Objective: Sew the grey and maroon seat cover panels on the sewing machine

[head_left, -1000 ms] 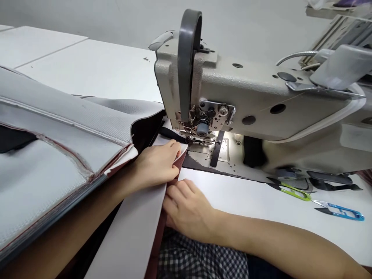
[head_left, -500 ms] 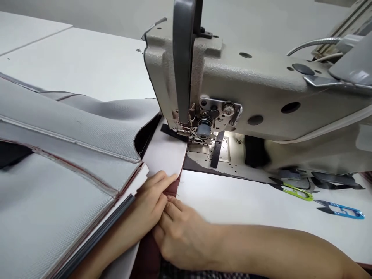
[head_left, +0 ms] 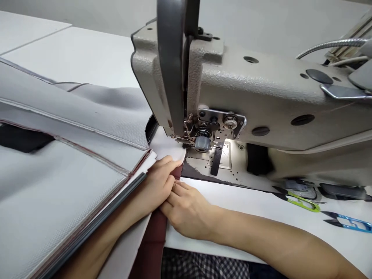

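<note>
My left hand reaches from under the grey textured panel. Its fingers press on the near end of a white strip, whose far end runs to the sewing machine's needle area. Beneath lies a maroon fabric strip, hanging toward my lap along a paler backing. Right beside, touching the left hand, my right hand is closed with bent fingers on the maroon edge. Its fingertips are partly hidden. Both hands sit just in front of the presser foot area.
Green thread snips and blue thread snips lie on the white tabletop to the right. The stitched grey cover takes up the left side. A black strip stands near the lit needle plate.
Both hands have moved slightly forward toward the machine, pushing the maroon and white layers along. Less of the white strip shows, and more maroon fabric shows below the hands. The view has shifted a little.
</note>
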The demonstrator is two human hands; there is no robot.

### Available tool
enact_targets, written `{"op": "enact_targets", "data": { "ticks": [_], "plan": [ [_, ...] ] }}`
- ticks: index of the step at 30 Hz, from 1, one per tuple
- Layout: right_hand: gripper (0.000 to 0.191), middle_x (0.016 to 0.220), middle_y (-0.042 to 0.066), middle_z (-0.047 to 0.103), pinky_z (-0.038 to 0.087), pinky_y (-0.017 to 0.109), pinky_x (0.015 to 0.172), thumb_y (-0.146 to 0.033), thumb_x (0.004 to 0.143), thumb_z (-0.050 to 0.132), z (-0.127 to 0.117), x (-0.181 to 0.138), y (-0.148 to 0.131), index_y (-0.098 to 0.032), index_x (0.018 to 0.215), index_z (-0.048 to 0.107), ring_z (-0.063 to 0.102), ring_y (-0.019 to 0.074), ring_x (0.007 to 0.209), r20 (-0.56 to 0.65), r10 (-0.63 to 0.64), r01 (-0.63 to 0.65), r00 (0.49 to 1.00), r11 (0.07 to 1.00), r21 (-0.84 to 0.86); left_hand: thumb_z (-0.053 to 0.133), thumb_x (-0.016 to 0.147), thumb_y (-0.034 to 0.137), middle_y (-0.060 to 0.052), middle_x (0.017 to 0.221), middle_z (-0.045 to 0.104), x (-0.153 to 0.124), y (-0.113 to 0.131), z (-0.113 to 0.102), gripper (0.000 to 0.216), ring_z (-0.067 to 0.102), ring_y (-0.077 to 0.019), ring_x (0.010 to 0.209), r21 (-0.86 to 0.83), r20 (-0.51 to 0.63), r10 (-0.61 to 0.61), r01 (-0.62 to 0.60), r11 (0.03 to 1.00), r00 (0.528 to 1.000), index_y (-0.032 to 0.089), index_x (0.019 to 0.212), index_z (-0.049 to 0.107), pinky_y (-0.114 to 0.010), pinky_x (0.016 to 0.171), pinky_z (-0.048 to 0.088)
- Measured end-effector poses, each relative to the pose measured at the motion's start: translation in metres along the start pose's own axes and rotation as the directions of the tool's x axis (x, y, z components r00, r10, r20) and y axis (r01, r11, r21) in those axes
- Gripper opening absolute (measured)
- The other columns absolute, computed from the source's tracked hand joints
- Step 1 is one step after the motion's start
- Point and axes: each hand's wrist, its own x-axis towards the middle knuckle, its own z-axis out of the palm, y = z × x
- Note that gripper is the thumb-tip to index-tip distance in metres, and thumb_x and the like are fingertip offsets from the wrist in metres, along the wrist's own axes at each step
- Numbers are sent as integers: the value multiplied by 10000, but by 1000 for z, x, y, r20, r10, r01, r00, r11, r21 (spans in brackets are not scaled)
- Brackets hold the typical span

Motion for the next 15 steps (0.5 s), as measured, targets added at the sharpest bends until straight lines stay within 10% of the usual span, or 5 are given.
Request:
{"op": "enact_targets", "data": {
  "ticks": [8,15],
  "plan": [
    [232,987,86,690,452,343,1061,-126,991,452,-3,0,13,-115,941,678,575,225,987,99,-4,6,995,1000,-18,361,773,171,-106,1308,603,19,-23,6,537,547,-237,1239,-118,-63,70,-78,990,996,105,1230,636,-429,1148,402],
    [333,928,57,694,553,334,694,-107,1030,349,-18,29,65,-154,941,666,603,218,918,186,-146,190,972,949,-251,434,753,281,-49,879,611,7,-14,-51,349,602,-211,822,18,55,155,-156,988,986,141,978,662,-351,772,486]
  ]
}}
